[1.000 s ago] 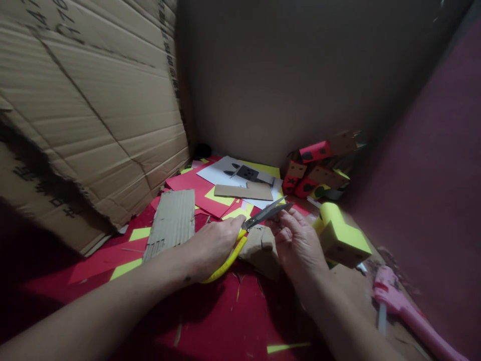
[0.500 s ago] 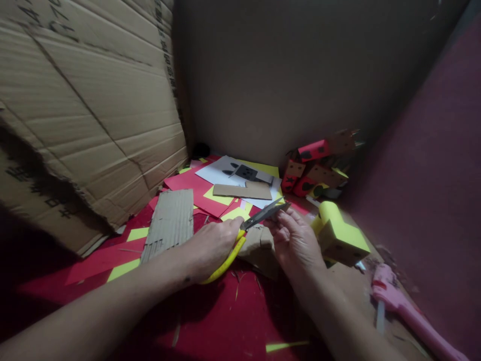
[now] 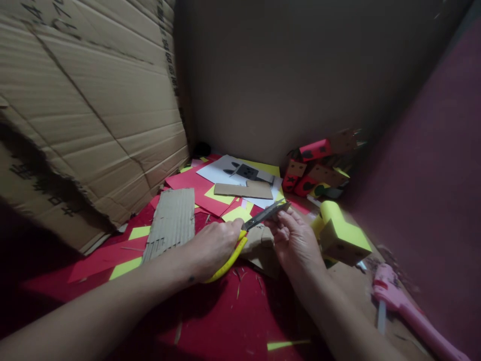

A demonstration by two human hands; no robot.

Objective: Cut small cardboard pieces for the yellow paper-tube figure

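My left hand is closed round the yellow handles of a pair of scissors. The dark blades point up and to the right, nearly closed, with their tips at the fingers of my right hand. My right hand pinches a small, dark piece too hidden to name for certain. Under the blades and between my hands lies a brown cardboard piece. A flat strip of cardboard rests beyond the blades on a white sheet with black drawings.
A ribbed cardboard piece lies left on the red surface, near red and yellow papers. Tall cardboard stands at the left. A yellow box shape, a pink glue gun and red and brown decorated blocks are at the right.
The scissor blades have come closer together near my right fingers. Both hands keep nearly the same places, and the whole view has shifted slightly.
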